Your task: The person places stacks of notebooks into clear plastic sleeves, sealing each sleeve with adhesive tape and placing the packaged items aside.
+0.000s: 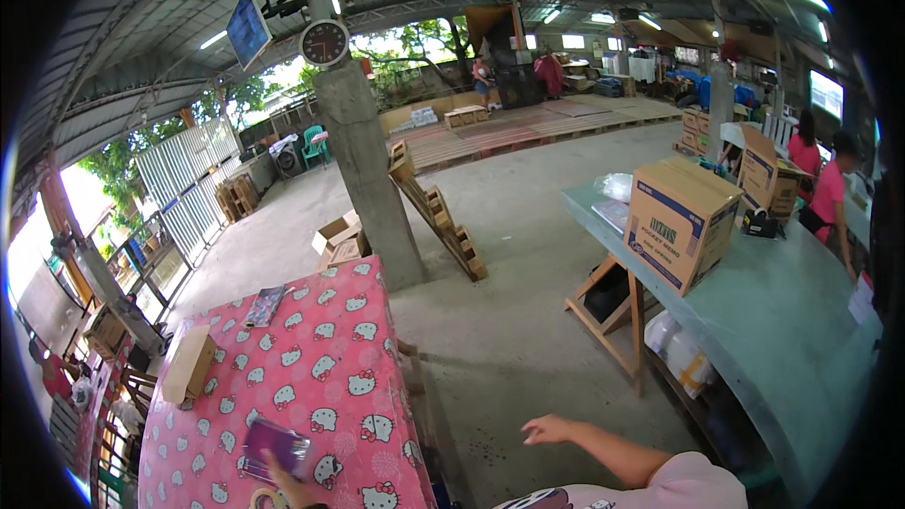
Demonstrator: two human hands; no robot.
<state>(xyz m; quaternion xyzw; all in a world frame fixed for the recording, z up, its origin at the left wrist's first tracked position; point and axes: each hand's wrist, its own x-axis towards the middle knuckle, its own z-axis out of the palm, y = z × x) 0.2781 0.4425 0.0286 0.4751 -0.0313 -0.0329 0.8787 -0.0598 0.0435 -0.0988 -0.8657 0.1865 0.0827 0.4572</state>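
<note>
Left hand (283, 481) gripped a purple booklet (275, 445) on the pink cartoon-print desk (320, 368), right hand (551, 430) hung over the concrete floor (509, 320), fingers spread open, empty

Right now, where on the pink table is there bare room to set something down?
The pink tablecloth is bare across its middle and right side, between the dark booklet, the cardboard box and the purple packet. It is crowded at the near edge, where the left hand touches that packet.
</note>
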